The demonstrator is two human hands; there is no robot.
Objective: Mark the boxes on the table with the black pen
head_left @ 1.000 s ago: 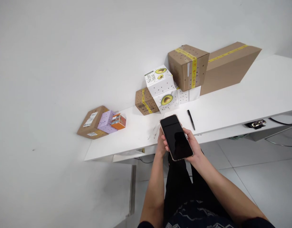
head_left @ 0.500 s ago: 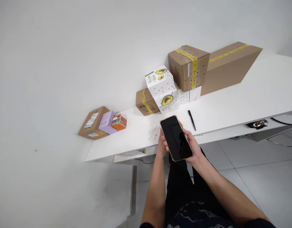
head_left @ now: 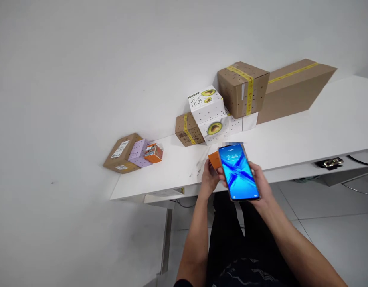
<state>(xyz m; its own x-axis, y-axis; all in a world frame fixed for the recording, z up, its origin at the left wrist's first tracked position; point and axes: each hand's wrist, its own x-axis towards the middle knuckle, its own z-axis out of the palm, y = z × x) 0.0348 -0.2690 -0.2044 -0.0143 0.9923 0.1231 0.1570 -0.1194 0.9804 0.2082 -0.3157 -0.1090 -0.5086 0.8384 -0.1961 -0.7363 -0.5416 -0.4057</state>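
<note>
My right hand (head_left: 260,183) is closed around a smartphone (head_left: 239,173) in a clear case, its screen lit blue with a clock display. Partly behind the phone's left edge is a small orange box (head_left: 214,160). My left hand (head_left: 210,178) has its fingers curled around this box, and its fingertips come close to the phone's edge. The phone hides the box's right part. Both hands are over the front edge of the white table (head_left: 178,173).
Against the wall stand avocado-print white boxes (head_left: 205,104), a small brown carton (head_left: 189,129), a taped carton (head_left: 242,89) and a long brown box (head_left: 294,91). Farther left sit a labelled carton (head_left: 121,153), a purple box (head_left: 139,153) and another orange box (head_left: 154,153).
The phone's screen has gone from black to lit. My right hand has moved the phone to the right, uncovering more of the orange box in my left hand. The pen is now mostly hidden.
</note>
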